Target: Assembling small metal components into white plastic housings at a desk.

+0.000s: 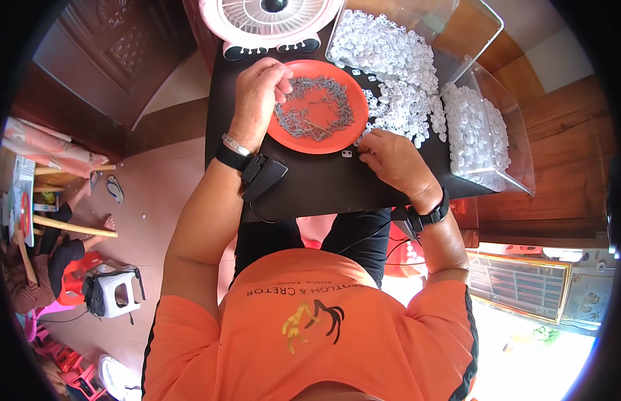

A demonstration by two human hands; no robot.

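An orange-red round plate (356, 137) lies on the dark table, with many small grey metal screws or pins (314, 127) spread in a ring on it. My left hand (259, 90) is over the plate's left rim, its fingers curled closed; what they hold, if anything, is hidden. To the right of the plate, my right hand (394, 157) is low on the tabletop, fingers bent together beside small white plastic pieces with two holes. Its fingertips are partly hidden, so I cannot tell what is in them. One loose white piece (346, 154) lies just left of these fingers.
More white pieces (400, 110) spill over the table (310, 187) from a clear bin (384, 43) at the back. Another clear bin (477, 134) full of them stands at right. A pink fan (273, 23) is behind the plate. At far left, another person sits near stools.
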